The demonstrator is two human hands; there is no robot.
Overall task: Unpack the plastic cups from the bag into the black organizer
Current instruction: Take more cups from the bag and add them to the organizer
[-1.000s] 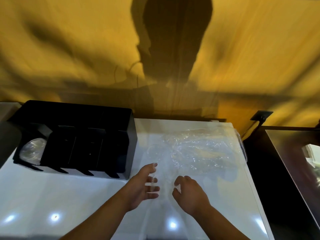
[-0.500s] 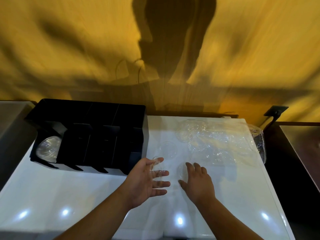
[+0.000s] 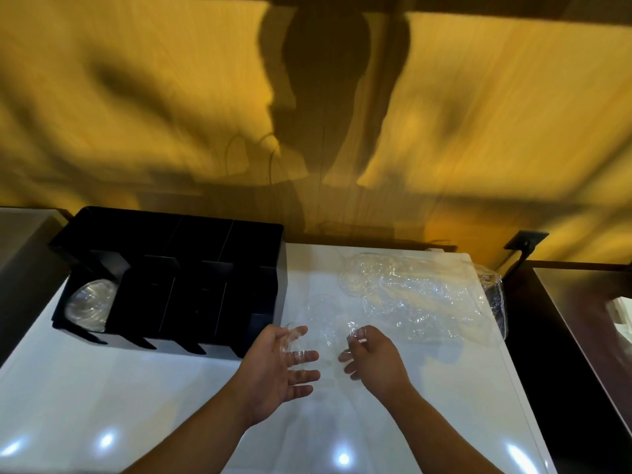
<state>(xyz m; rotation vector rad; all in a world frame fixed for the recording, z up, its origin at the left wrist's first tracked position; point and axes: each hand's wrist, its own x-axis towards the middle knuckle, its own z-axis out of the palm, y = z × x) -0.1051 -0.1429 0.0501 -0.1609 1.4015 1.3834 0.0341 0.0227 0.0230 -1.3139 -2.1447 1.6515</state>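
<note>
A clear plastic cup [image 3: 326, 340], hard to make out, sits between my hands above the white table [image 3: 102, 388]. My left hand [image 3: 277, 367] is spread palm-inward with straight fingers touching the cup's left side. My right hand [image 3: 372, 360] curls its fingers and pinches the cup's right edge. The crumpled clear plastic bag [image 3: 413, 299] lies just beyond my hands at the back right of the table. The black organizer [image 3: 191, 241] stands at the back left. Its leftmost compartment holds clear cups [image 3: 89, 302]; the other compartments look dark.
A yellow wall with shadows rises behind the table. A dark counter [image 3: 574, 302] adjoins the table's right edge, with a black wall socket [image 3: 526, 239] and its cable above it. A grey surface [image 3: 20, 254] lies to the left of the organizer.
My right hand went from lying flat on the table to curling onto the cup's edge. Both hands stay in front of the bag, and the view has shifted slightly.
</note>
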